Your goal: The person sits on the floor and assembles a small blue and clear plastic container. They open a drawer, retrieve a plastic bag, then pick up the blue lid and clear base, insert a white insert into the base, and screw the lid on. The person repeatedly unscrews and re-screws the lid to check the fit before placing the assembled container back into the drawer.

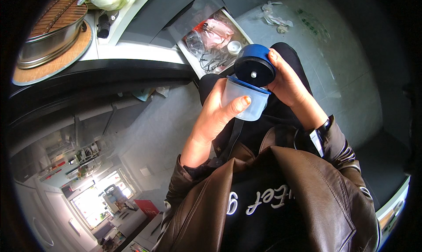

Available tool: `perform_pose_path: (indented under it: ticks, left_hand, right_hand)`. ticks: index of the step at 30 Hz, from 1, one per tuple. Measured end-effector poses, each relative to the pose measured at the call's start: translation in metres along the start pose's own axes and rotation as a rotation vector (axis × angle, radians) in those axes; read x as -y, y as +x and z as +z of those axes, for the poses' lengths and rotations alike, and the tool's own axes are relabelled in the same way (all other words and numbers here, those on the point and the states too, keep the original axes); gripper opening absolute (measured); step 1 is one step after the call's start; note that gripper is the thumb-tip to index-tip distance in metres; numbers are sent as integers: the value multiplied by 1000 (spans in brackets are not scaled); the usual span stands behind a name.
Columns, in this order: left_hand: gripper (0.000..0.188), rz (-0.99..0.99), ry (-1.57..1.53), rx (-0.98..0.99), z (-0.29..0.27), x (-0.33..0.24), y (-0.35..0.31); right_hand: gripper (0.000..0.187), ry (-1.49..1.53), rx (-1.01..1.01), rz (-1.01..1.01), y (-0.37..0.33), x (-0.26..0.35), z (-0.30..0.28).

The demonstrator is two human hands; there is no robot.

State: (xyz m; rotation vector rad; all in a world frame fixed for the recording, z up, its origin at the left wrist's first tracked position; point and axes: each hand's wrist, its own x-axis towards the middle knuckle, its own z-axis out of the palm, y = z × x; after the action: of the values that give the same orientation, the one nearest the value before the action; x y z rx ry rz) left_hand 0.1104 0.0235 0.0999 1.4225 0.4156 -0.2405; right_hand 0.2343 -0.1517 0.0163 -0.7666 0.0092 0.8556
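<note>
My left hand (215, 116) is wrapped around a translucent plastic cup-shaped container (251, 109) with a blue rim, its thumb lying across the near side. The fingers behind the container are hidden. Just above the rim, my right hand (288, 83) grips a thick round blue lid (256, 54) by its right side. The lid is tilted, so its black underside with a small white peg in the middle faces me. It overlaps the container's far edge in view; whether the two touch I cannot tell.
Beyond my hands an open drawer (190, 61) holds pink and clear plastic bags, a white round cap (234, 47) and dark wiry pieces. A steel pot (55, 41) stands on a round woven mat at the far left. Crumpled white plastic (274, 15) lies on the floor.
</note>
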Motion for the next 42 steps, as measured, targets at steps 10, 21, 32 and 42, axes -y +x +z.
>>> perform_pose_path:
  ticks: [10, 21, 32, 42]
  left_hand:
    - [83, 13, 36, 4, 7, -5, -3]
    - [81, 21, 60, -14, 10, -6, -5]
    - [83, 59, 10, -32, 9, -3, -3]
    - [107, 233, 74, 33, -2, 6, -9]
  right_hand:
    - [60, 9, 54, -13, 0, 2, 0]
    - [62, 5, 50, -27, 0, 1, -3]
    - [66, -18, 80, -78, -3, 4, 6]
    - [76, -93, 84, -235, -14, 22, 18]
